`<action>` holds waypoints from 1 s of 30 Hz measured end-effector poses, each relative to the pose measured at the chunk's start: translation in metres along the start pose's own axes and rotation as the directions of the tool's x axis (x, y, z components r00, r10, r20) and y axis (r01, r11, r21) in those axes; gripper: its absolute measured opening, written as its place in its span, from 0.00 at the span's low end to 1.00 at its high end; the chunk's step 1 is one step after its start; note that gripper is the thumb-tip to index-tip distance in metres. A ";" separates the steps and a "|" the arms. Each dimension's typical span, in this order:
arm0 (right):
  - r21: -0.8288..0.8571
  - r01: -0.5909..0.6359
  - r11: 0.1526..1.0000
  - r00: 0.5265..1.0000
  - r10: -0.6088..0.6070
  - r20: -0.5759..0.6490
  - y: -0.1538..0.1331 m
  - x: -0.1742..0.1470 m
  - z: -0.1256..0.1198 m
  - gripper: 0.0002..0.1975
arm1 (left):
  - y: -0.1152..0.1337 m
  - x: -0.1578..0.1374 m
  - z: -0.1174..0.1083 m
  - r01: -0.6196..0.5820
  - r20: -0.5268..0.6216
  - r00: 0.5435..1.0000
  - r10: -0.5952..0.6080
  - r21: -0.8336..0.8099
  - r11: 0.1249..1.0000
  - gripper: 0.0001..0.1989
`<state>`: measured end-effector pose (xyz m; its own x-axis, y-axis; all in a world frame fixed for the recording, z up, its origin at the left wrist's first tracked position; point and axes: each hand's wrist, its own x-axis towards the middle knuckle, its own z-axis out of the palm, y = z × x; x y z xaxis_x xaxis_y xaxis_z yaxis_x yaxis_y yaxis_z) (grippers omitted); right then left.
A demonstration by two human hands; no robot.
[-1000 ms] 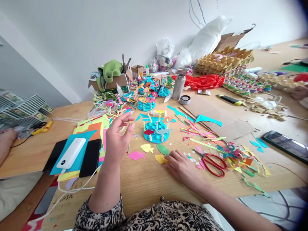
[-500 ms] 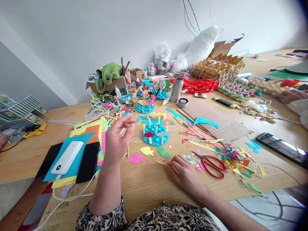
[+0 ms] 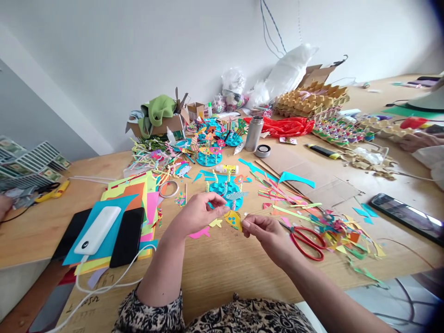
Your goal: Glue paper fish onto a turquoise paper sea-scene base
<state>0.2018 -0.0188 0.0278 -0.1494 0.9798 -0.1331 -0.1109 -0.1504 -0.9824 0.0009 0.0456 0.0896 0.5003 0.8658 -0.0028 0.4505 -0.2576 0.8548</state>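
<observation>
A yellow paper fish with blue dots [image 3: 232, 220] is pinched at its right end by my right hand [image 3: 268, 233]. My left hand [image 3: 199, 212] is curled at the fish's upper left edge, thumb and fingers close together; whatever lies between their tips is hidden. Just beyond stands a blue scalloped base [image 3: 217, 187] with twisted pale posts and a grey-blue fish [image 3: 235, 196] on it. Partly behind my left hand lie a pink paper fish [image 3: 200, 233] and a pale yellow one [image 3: 217, 223]. Red-handled scissors [image 3: 307, 243] rest right of my right hand.
Paper scraps [image 3: 347, 226] and a phone [image 3: 409, 215] lie to the right. Coloured sheets, a white power bank [image 3: 98, 230] and its cable are at left. A steel bottle [image 3: 255, 133] and egg trays [image 3: 312, 99] stand behind. Another person's hand [image 3: 419, 141] is at far right.
My left hand has come down and right to the yellow fish. My right hand has lifted and turned the fish, so its dotted face now shows.
</observation>
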 end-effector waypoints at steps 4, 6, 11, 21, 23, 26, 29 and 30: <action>0.011 0.003 1.000 1.000 -0.003 0.006 -0.001 0.001 0.002 0.18 | -0.001 0.002 0.005 -0.006 0.032 0.999 0.006 0.006 1.000 0.07; -0.003 0.013 1.000 1.000 -0.013 0.005 -0.002 0.002 0.002 0.20 | -0.003 0.003 0.006 -0.005 0.026 1.000 0.005 -0.011 1.000 0.07; -0.085 0.039 0.996 0.999 -0.039 -0.001 -0.010 0.002 0.006 0.22 | -0.005 0.003 0.006 -0.012 0.000 1.000 0.012 -0.065 0.998 0.09; -0.224 0.111 0.968 0.994 -0.112 0.010 -0.022 0.012 -0.001 0.20 | 0.000 0.005 0.006 -0.010 -0.063 0.998 0.001 -0.140 0.990 0.07; -0.236 0.123 0.964 0.992 -0.122 0.021 -0.023 0.013 -0.003 0.19 | -0.001 0.005 0.005 -0.002 -0.070 0.997 -0.009 -0.161 0.987 0.08; -0.274 0.140 0.952 0.989 -0.144 0.004 -0.026 0.014 -0.005 0.19 | -0.004 0.004 -0.003 0.002 -0.109 0.994 -0.022 -0.180 0.984 0.08; -0.351 0.157 0.923 0.978 -0.195 -0.075 -0.027 0.014 -0.012 0.20 | -0.009 0.001 -0.018 -0.023 -0.267 0.963 -0.036 -0.214 0.976 0.09; -0.386 0.161 0.908 0.971 -0.215 -0.103 -0.027 0.014 -0.015 0.20 | -0.011 0.000 -0.024 -0.040 -0.342 0.939 -0.045 -0.237 0.971 0.09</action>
<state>0.2178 0.0007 0.0500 -0.0204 0.9974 0.0688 0.2548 0.0718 -0.9643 -0.0219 0.0585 0.0927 0.1961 0.9710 0.1365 0.2425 -0.1829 0.9527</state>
